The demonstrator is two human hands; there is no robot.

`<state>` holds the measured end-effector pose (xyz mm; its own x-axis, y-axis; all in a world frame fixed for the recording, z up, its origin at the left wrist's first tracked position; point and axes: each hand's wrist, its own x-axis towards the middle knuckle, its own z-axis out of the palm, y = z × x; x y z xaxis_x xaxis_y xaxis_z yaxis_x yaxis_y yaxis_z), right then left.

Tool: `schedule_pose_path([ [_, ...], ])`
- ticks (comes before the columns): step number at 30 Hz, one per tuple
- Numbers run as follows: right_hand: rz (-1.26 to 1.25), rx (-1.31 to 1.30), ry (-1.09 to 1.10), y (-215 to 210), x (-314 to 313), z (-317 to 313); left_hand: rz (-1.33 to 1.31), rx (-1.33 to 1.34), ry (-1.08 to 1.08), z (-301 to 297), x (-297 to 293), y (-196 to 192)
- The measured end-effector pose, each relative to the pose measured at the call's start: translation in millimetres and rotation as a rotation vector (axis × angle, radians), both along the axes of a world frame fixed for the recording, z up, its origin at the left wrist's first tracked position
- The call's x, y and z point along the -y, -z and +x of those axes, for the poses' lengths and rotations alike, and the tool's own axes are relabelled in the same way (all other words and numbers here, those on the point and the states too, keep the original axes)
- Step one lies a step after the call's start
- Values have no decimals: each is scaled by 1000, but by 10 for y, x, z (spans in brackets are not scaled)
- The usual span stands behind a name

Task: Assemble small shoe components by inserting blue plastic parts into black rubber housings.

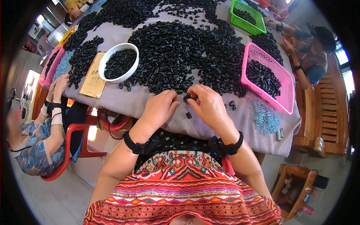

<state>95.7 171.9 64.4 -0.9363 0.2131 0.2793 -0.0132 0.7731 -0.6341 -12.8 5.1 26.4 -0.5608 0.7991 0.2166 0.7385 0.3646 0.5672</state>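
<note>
A wide heap of small black plastic pieces (168, 52) covers the table in front of me. At the heap's near edge my right hand (210, 105) pinches a small black plastic piece (190, 97) between thumb and fingers. Just left of it, my left hand (159, 107) is closed, its fingertips curled at the pieces; anything inside them is hidden. One loose black piece (189, 115) lies on the grey cloth between my hands. A few more sit right of my right hand.
A white bowl (137, 62) of thin black parts stands left, beside a tan booklet (90, 84). At right are a pink basket (288, 101) of black pieces and clear bluish bits (264, 118). A green basket (243, 28) stands farther back. People sit at both sides.
</note>
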Motion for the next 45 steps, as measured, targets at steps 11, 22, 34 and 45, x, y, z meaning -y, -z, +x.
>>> schedule_pose_path([
  [11, -32, 29, 183, -8, -255, 438, 36, 5, 88, 65, -114, -75],
  [22, 2, 119, 152, 41, -247, 664, 174, 390, 118, 143, 11, -208],
  [34, 204, 13, 26, 294, -41, 264, 137, 595, 1, 153, 64, -93],
  [45, -373, 131, 24, -13, 86, 246, 223, 1031, 92, 272, 65, -78],
])
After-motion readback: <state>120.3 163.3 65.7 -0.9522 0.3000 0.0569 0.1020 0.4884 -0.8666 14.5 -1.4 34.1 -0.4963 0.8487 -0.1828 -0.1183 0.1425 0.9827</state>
